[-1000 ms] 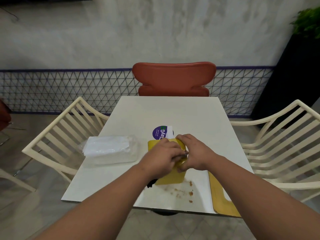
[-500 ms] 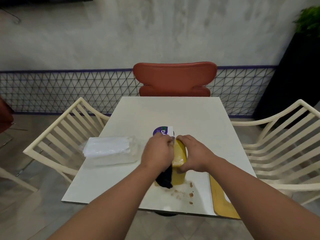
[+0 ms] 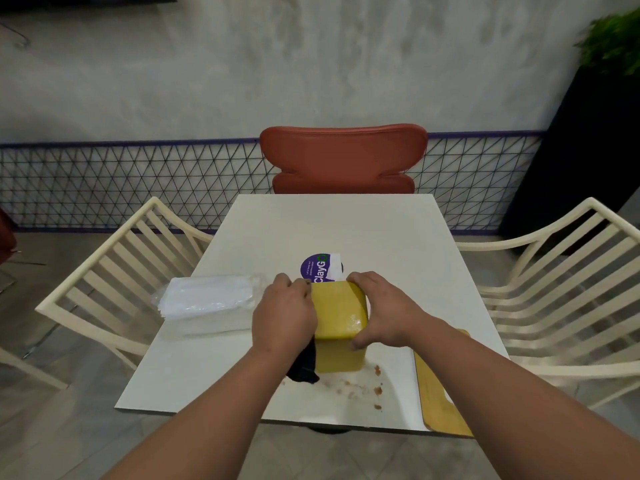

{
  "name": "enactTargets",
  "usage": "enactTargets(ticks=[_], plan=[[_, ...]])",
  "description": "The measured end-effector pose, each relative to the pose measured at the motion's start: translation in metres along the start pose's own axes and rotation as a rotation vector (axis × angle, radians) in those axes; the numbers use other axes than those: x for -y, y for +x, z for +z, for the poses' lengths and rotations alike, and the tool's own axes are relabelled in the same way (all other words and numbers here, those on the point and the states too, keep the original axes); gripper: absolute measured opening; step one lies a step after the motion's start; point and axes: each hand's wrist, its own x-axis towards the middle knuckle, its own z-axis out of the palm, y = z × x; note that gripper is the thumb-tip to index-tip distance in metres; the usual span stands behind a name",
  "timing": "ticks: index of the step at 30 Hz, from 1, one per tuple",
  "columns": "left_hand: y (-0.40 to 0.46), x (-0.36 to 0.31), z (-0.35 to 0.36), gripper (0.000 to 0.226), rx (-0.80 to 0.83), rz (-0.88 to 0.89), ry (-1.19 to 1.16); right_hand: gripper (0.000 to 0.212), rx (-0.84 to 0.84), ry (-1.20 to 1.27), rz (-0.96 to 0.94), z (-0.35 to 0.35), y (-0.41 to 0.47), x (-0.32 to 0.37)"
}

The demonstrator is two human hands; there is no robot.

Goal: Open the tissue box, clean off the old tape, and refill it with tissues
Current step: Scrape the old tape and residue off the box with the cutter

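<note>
We see the yellow tissue box (image 3: 341,311) on the tabletop (image 3: 332,226), near its front edge. Our right hand (image 3: 384,311) grips its right side; our left hand (image 3: 284,317) holds a dark cloth (image 3: 304,365) against its left side. A wrapped tissue pack (image 3: 207,301) lies just left.

Yellow tissue box (image 3: 341,308), white table (image 3: 332,230), black cloth (image 3: 304,367)

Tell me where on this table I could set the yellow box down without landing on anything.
The far half of the table, between the round sticker and the red chair, is bare. So is the near left corner, below the tissue pack. The near middle is crowded: yellow box, black cloth, brown crumbs and the yellow lid.
</note>
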Motion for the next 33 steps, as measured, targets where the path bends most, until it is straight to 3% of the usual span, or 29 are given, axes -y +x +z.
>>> enactTargets(ticks=[6,11,20,26,33], plan=[[0.014,0.006,-0.008,0.021,-0.091,0.011,-0.071,0.12,0.006,-0.018,0.003,-0.001,0.001,0.002],[0.006,-0.035,0.005,0.023,0.052,0.156,-0.124,0.119,0.006,-0.019,0.02,-0.001,0.0,0.004],[0.006,0.023,-0.002,0.023,0.011,-0.089,-0.266,0.121,0.033,-0.078,0.018,-0.004,0.002,0.005],[0.004,0.036,-0.003,0.015,0.06,-0.199,-0.489,0.125,0.089,-0.402,-0.046,-0.016,0.012,0.028],[0.003,0.051,0.0,0.013,0.103,-0.231,-0.54,0.12,0.05,-0.697,-0.141,0.011,0.032,0.072]])
